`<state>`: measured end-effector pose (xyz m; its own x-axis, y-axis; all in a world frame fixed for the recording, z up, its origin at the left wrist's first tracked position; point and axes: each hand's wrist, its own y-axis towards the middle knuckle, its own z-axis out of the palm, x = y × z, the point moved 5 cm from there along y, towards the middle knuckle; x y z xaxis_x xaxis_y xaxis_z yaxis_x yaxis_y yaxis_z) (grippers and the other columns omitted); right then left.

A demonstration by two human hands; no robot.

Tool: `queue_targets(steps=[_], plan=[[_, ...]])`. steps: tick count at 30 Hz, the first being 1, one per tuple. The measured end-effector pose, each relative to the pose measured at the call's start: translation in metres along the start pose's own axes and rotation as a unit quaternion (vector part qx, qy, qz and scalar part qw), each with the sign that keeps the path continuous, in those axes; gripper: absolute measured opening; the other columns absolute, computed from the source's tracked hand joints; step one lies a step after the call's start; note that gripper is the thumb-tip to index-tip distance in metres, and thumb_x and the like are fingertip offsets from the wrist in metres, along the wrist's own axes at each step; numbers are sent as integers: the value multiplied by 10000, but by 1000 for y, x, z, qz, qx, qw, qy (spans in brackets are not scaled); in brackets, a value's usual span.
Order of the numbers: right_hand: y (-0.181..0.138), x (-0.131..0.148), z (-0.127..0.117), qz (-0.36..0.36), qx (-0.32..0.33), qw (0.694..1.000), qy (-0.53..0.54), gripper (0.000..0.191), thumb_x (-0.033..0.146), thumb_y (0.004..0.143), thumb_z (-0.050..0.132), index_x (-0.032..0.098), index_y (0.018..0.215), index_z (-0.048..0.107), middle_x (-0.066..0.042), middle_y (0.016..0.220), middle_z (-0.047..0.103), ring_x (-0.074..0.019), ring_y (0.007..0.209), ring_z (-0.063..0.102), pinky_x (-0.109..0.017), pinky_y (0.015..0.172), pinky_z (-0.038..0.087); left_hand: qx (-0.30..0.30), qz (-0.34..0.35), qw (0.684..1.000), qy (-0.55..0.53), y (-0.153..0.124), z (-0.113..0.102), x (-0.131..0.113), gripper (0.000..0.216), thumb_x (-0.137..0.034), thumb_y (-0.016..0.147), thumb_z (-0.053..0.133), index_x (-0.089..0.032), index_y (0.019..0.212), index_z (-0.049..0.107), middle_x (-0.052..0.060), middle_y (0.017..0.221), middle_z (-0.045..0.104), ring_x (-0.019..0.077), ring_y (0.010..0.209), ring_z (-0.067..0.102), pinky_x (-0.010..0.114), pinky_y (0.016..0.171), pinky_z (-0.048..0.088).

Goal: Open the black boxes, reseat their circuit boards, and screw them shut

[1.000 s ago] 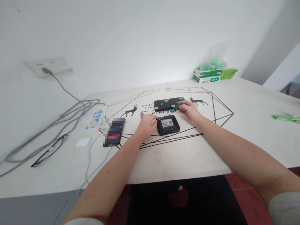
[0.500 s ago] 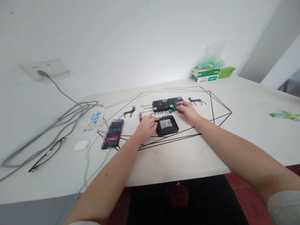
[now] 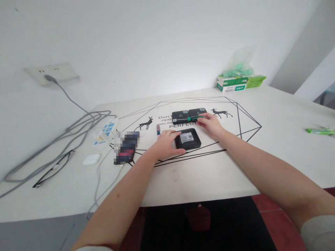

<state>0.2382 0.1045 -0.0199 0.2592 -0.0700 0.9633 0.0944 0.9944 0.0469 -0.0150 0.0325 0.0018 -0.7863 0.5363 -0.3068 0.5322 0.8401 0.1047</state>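
A square black box [image 3: 195, 140] lies flat on the table with a white label on its upper side. My left hand [image 3: 167, 143] is at its left side, fingers on the far left corner and thumb along the near edge, gripping it. My right hand [image 3: 210, 124] is closed around the green and black handle of a screwdriver [image 3: 195, 119]. The screwdriver is held nearly level, its thin shaft pointing left above two more black boxes, one on the left [image 3: 180, 115] and one on the right [image 3: 196, 111]. My fingers partly cover the handle.
A small screwdriver with a reddish handle [image 3: 158, 129] lies left of my left hand. Further left are a phone [image 3: 127, 148], a white case [image 3: 92, 159], glasses [image 3: 53, 169], a power strip [image 3: 107, 132] and grey cable [image 3: 75, 139]. Green and white boxes [image 3: 231, 83] stand at the back right.
My left hand has let go near the screwdriver's tip and spread along the box's left side. The screwdriver has swung from slanting down toward the box to nearly level, away from it.
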Motion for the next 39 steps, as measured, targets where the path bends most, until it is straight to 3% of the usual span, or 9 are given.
queue_targets(steps=[5,11,16,23,26,28,30,34,39], plan=[[-3,-8,7,17,18,999,-25,337,222,650,945,207,890,709,-2,756,756,-149,713,707,-309,768,619,5,-29,999,-27,-1,-1,-3,1145,-610,750,885,-157,1662,361,221,1629,482,432,1511,432,575,1254,346],[-1,-12,10,13,51,997,-63,286,226,682,916,199,894,725,-4,797,760,-148,730,707,-312,784,618,-49,-30,996,-72,-1,-8,-5,1143,-548,695,926,-174,1630,385,197,1584,521,427,1469,473,549,1241,368],[2,-16,12,-8,73,991,-112,341,232,669,906,199,975,761,32,749,721,-144,704,671,-331,799,601,4,-50,998,-35,-3,-6,-7,1191,-568,731,900,-160,1683,311,226,1550,539,473,1447,471,589,1204,378],[5,-18,15,-39,92,979,-179,313,250,701,852,185,998,779,0,826,765,-159,758,658,-337,826,549,8,-45,999,-24,-2,-9,2,1248,-621,703,917,-201,1697,291,224,1515,588,480,1425,490,601,1174,385],[7,-20,17,-43,95,973,-204,312,275,718,839,188,1012,782,1,814,754,-167,758,655,-351,833,537,-69,-65,996,-6,0,-24,22,941,-563,887,763,-199,1657,362,187,1490,631,452,1412,503,612,1161,390],[8,-21,19,-46,97,970,-218,300,294,725,837,194,1004,788,5,793,744,-172,752,651,-358,833,536,-161,-136,977,37,-2,-39,40,665,-356,978,623,-172,1592,447,169,1435,668,410,1344,553,592,1132,420],[8,-22,20,-48,98,967,-228,278,303,729,836,197,983,796,4,785,743,-179,756,655,-364,834,539,-204,-211,952,83,-6,-46,53,548,-173,938,559,-165,1486,558,166,1373,696,397,1294,577,577,1081,455],[7,-21,21,-43,105,965,-236,262,296,732,837,200,975,808,1,776,747,-184,755,662,-374,843,542,-165,-223,949,147,-3,-38,55,360,-137,914,556,-208,1224,726,162,1326,694,408,1293,552,586,1025,476],[6,-22,23,-24,109,972,-206,278,278,715,860,200,977,812,-7,790,766,-185,776,680,-378,867,555,-151,-205,954,160,2,-27,52,316,-147,915,573,-232,1148,769,148,1298,688,394,1294,530,567,1031,461]])
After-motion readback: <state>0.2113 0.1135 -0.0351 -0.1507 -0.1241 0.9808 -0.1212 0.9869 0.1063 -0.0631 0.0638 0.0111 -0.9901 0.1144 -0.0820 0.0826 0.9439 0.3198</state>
